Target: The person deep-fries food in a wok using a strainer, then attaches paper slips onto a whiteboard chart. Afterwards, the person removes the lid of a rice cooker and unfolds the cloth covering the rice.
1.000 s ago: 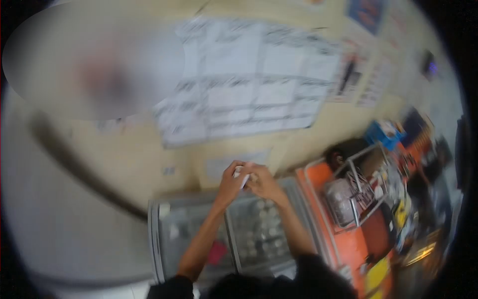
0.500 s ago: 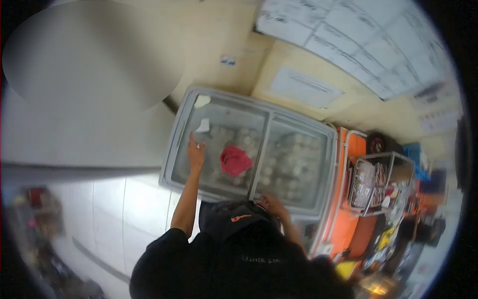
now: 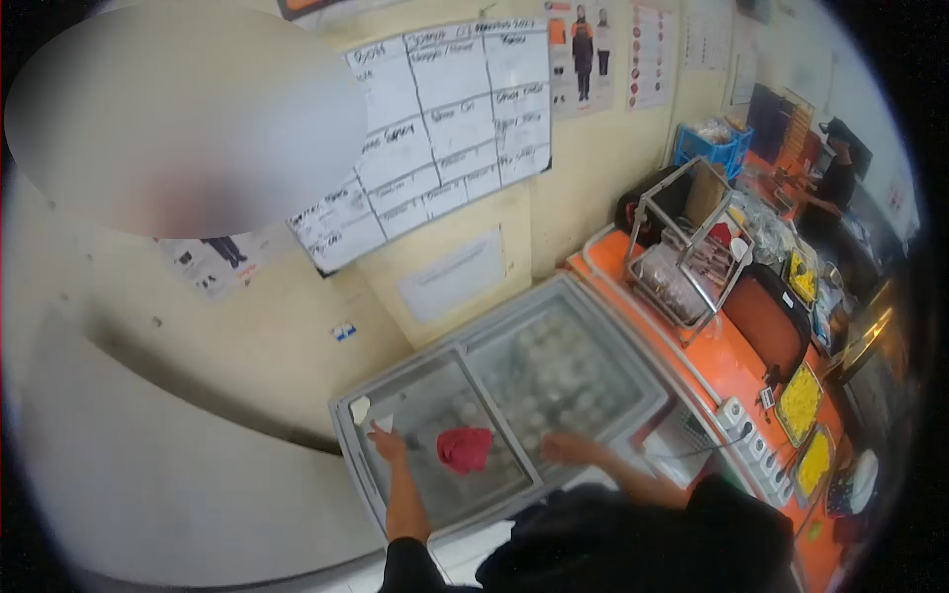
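My left hand reaches over the left glass lid of a chest freezer, fingers stretched out beside a small white scrap on the glass. Whether the fingertips touch the scrap is unclear. A second pale scrap lies near the lid's far left corner. On the same lid is a crumpled red cloth, between my two hands. My right hand is over the right lid near its front edge, blurred, its fingers indistinct. Several pale round items show dimly through the glass.
Right of the freezer stands an orange counter with a metal rack, yellow-filled trays and a row of sockets. A co-worker is at the far right. A written whiteboard hangs on the wall.
My view has turned right and up, so the counter and co-worker show more fully. My right hand has moved from beside my apron to above the right lid. My left hand remains by the scrap.
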A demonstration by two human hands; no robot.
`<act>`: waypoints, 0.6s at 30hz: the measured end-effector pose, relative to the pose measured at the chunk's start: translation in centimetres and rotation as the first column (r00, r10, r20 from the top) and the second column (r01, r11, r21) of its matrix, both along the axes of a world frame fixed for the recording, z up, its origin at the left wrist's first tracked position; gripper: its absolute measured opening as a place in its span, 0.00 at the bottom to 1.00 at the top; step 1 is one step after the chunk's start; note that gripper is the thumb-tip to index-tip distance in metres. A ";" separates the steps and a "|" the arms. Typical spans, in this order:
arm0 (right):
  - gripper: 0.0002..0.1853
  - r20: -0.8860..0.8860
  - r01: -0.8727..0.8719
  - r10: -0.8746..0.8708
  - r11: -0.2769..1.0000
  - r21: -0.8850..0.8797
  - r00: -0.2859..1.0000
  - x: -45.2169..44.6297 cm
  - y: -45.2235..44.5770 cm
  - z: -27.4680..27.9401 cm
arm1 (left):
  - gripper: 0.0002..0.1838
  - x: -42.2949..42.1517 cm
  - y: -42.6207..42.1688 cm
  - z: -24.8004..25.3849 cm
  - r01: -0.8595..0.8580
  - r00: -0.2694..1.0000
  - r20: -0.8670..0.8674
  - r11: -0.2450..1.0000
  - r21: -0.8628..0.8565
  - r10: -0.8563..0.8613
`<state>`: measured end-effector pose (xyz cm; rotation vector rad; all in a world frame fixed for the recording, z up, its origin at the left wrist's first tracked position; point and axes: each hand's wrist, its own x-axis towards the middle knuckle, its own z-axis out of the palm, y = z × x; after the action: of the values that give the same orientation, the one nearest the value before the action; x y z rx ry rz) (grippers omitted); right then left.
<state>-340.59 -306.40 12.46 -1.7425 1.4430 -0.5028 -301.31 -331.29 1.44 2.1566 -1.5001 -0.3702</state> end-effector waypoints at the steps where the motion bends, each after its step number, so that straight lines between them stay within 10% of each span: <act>1: 0.14 -0.014 -0.054 0.054 0.997 -0.045 0.998 -0.4 0.2 -0.7 | 0.40 0.2 -1.6 1.8 0.029 0.999 0.031 0.999 -0.019 -0.029; 7: 0.15 -0.219 -0.224 0.183 0.958 -0.178 0.958 -4.3 3.2 -11.8 | 0.38 3.1 -8.0 -3.7 0.221 0.930 0.224 0.930 0.295 -0.292; 12: 0.16 -0.143 0.015 -0.027 0.996 -0.090 0.989 -8.0 10.4 -15.4 | 0.24 0.6 -2.8 -6.1 -0.003 0.970 -0.242 0.995 -0.102 -0.021; 16: 0.15 -0.170 0.300 -0.269 0.934 0.196 0.948 -4.0 11.4 -8.9 | 0.11 -1.3 0.8 -8.5 0.114 0.968 -0.181 0.949 -0.293 -0.172; 18: 0.16 -0.048 0.242 -0.240 0.968 0.063 0.970 -1.7 10.6 -12.9 | 0.17 -3.4 4.8 -10.0 0.215 0.186 -0.976 0.974 -0.072 -0.114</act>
<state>-342.27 -295.84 -0.41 -1.5394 1.6926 -0.5412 -304.68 -326.52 -8.57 1.1506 -0.8488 -1.5777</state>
